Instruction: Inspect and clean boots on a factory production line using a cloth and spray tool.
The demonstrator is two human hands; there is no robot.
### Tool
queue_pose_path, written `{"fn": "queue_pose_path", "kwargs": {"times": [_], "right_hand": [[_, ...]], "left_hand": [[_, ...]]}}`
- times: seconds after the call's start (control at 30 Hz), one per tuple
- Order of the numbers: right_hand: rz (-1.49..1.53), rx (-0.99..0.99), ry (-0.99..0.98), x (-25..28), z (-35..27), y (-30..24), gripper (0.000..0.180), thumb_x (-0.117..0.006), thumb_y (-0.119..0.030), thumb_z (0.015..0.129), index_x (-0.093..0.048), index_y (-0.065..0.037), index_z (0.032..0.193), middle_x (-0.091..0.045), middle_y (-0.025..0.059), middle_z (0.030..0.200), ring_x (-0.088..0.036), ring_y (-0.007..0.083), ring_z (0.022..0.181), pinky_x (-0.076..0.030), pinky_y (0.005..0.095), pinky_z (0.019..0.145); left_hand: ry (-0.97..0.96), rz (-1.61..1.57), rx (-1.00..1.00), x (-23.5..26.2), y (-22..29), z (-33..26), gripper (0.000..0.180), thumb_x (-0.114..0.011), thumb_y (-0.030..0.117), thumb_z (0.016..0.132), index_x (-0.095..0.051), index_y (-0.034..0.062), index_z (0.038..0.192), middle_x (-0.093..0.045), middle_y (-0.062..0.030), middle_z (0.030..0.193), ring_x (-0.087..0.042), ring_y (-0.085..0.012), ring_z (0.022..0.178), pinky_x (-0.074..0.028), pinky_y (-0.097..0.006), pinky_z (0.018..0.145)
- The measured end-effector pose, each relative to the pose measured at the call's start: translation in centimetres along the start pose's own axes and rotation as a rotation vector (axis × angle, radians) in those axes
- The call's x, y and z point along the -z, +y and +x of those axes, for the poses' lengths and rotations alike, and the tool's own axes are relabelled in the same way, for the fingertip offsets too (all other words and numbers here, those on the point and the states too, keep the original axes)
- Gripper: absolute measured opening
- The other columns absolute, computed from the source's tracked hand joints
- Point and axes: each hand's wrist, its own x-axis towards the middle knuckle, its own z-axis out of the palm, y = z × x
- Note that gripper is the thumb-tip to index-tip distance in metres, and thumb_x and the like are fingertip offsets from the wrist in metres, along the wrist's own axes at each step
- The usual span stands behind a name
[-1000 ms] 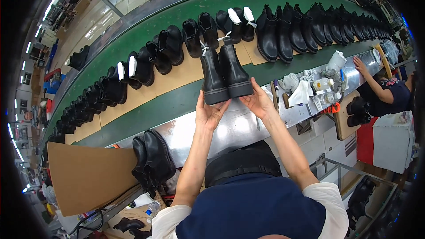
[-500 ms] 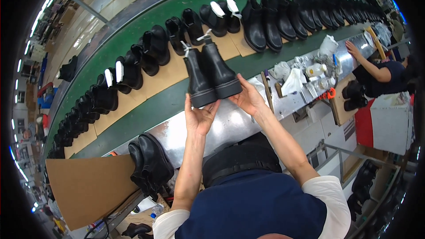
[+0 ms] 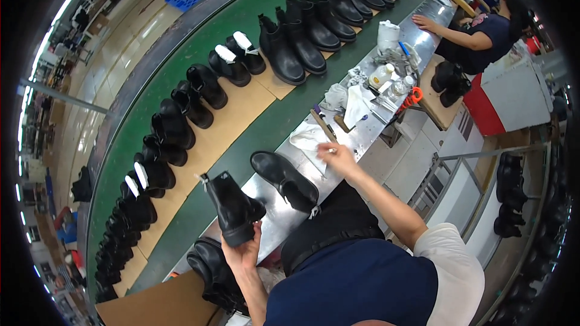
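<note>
A black ankle boot (image 3: 231, 205) is in my left hand (image 3: 243, 252), gripped at its heel and sole with the shaft pointing up and away. The other black boot (image 3: 284, 178) lies on its side on the metal bench, a white tie at its shaft end. My right hand (image 3: 339, 160) is at the right edge of a crumpled white cloth (image 3: 307, 137), its fingers bent and pinched on the cloth's edge. Beyond that hand lie a wooden-handled tool (image 3: 324, 125) and another white cloth (image 3: 357, 106).
Rows of black boots (image 3: 290, 51) stand on cardboard over the green conveyor (image 3: 244, 127). Bottles (image 3: 381, 76) and orange-handled scissors (image 3: 412, 98) crowd the bench's right part. A co-worker's hand (image 3: 428, 23) rests farther along. More boots (image 3: 211, 268) sit beside a cardboard sheet (image 3: 160, 302) at lower left.
Both hands held the pair of boots; now one boot lies on the bench and the other stays in my left hand, lower left. My right hand has moved onto the cloth. The view has turned.
</note>
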Motion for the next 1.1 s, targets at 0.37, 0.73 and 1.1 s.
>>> {"fn": "queue_pose_path", "kwargs": {"times": [0.37, 0.73, 1.1], "right_hand": [[-0.468, 0.258, 0.244, 3.4, 1.5, 0.5, 0.043, -0.074, -0.029, 0.068, -0.065, -0.003, 0.1, -0.063, 0.0139, 0.088, -0.061, 0.0242, 0.079, -0.05, 0.0336, 0.071], [0.172, 0.189, -0.145, 0.5, 8.5, -0.2, 0.021, -0.059, -0.009, 0.083, -0.058, 0.0, 0.103, -0.062, 0.0053, 0.093, -0.059, 0.0146, 0.084, -0.045, 0.0278, 0.073], [-0.202, 0.226, -0.221, 6.1, 1.4, -6.6, 0.037, -0.069, -0.013, 0.074, -0.059, 0.005, 0.104, -0.062, 0.0066, 0.095, -0.057, 0.0186, 0.093, -0.045, 0.0313, 0.082]], "left_hand": [[0.27, 0.993, -0.772, -0.2, 1.6, -1.0, 0.064, -0.077, 0.011, 0.071, -0.038, 0.0009, 0.121, -0.053, -0.0126, 0.099, -0.057, -0.0185, 0.084, -0.054, -0.033, 0.065], [0.191, 0.66, -1.542, 3.1, -3.9, 6.4, 0.062, -0.074, -0.003, 0.07, -0.038, -0.0003, 0.121, -0.05, -0.0123, 0.115, -0.053, -0.02, 0.099, -0.045, -0.033, 0.087], [0.118, 0.148, -1.077, 7.6, -8.4, -8.7, 0.064, -0.072, 0.012, 0.063, -0.048, 0.001, 0.121, -0.056, -0.0047, 0.113, -0.054, -0.0186, 0.103, -0.041, -0.032, 0.092]]}}
